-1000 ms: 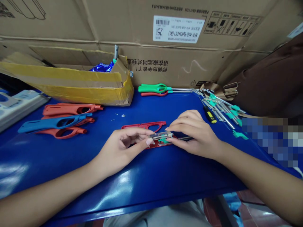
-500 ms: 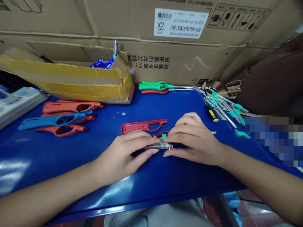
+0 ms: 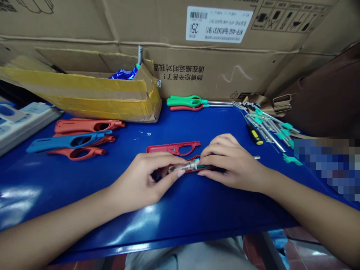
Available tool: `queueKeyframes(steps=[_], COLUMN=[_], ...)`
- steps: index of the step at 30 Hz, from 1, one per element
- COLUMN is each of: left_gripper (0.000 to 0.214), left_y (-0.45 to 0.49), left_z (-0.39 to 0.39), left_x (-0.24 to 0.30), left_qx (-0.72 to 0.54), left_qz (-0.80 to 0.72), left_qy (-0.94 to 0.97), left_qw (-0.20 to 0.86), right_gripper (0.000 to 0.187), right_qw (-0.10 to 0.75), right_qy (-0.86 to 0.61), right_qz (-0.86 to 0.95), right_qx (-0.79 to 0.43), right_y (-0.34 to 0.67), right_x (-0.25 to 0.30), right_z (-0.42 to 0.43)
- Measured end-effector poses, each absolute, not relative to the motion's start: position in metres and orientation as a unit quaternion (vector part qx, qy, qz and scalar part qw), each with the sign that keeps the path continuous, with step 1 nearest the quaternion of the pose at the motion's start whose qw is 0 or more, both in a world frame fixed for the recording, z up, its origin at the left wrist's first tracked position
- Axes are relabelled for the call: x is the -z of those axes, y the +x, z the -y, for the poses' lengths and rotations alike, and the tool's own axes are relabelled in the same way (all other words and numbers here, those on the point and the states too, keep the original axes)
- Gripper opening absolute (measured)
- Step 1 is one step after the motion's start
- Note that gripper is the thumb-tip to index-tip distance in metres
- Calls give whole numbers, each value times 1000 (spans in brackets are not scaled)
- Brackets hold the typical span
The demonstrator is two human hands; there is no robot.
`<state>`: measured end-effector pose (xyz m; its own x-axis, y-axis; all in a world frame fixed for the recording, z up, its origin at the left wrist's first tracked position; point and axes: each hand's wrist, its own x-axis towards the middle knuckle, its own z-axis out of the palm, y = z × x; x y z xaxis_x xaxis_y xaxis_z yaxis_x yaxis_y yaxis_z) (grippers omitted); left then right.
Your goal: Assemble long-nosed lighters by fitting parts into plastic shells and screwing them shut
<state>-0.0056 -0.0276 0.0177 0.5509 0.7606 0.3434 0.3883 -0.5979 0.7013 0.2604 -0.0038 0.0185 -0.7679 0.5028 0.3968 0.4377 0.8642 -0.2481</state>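
My left hand (image 3: 146,180) and my right hand (image 3: 227,161) meet at the middle of the blue table (image 3: 84,195). Both pinch a small clear tube part (image 3: 182,167) with a green tip and a thin metal stem. The part sits over a red plastic shell (image 3: 197,168) that lies under my right fingers. A second red shell half (image 3: 173,148) lies just behind my hands.
Red and blue shell halves (image 3: 78,140) lie at the left. An open taped carton (image 3: 84,93) stands behind them. Finished green and red lighters (image 3: 188,103), a yellow-handled screwdriver (image 3: 254,134) and several metal stems with green tips (image 3: 270,125) lie at the back right.
My hands lifted the clear part off the red shell toward me, then moved it back over the shell. The other things have not moved.
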Motion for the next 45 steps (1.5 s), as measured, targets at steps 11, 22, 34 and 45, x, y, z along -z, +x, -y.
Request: queueKeyframes(steps=[11,22,34,45], left_gripper=[15,19,19,17], left_y=[-4,-4,-5,-3], left_z=[28,25,28,24], left_x=[-17,-10,-10,-10], left_qx=[-312,-297,-334,-333], left_qz=[-387,-382,-351,-364], left_qy=[800,808,833,814], left_qw=[337,337,266,307], right_gripper=[5,15,19,19], right_qw=[224,234,205,204], right_qy=[-305,-449,-424,-380], right_qz=[900,726,689,695], right_qx=[-215,-465,-551,-576], right_y=[254,257,257,260], right_x=[-11,-22,-22,-21], right_z=[6,7,3,1])
